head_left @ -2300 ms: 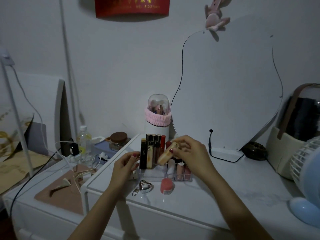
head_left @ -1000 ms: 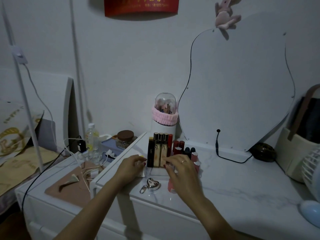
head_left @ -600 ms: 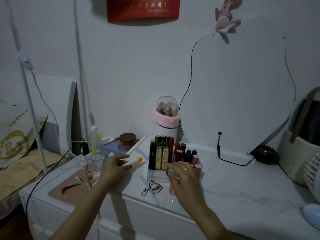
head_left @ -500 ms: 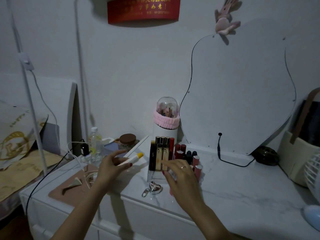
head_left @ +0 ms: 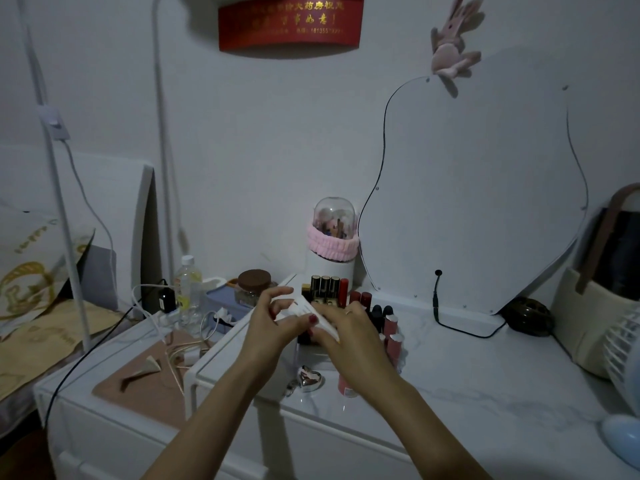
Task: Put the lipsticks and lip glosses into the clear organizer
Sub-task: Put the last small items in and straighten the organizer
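Note:
A clear organizer (head_left: 313, 355) stands on the white marble-look table (head_left: 467, 375). It holds black-and-gold tubes (head_left: 325, 289), a red tube (head_left: 344, 292) and pink-capped lip glosses (head_left: 393, 332). In front of it my left hand (head_left: 272, 327) and my right hand (head_left: 351, 339) meet on a white tube (head_left: 310, 311), held slanting above the organizer's front. My left thumb pinches its middle and my right fingers wrap its lower end. A pink round pot (head_left: 346, 388) lies on the table under my right wrist.
A silver heart keychain (head_left: 310, 377) lies by the organizer's front. Behind stand a domed brush holder (head_left: 332, 244) with a pink band and a large mirror (head_left: 474, 188). A fan (head_left: 623, 348) is at right, cables and a bottle (head_left: 187, 289) at left.
My left hand took a white tube from left of the organizer and carried it to the middle. My right hand rose from the organizer's front and took hold of the tube's other end.

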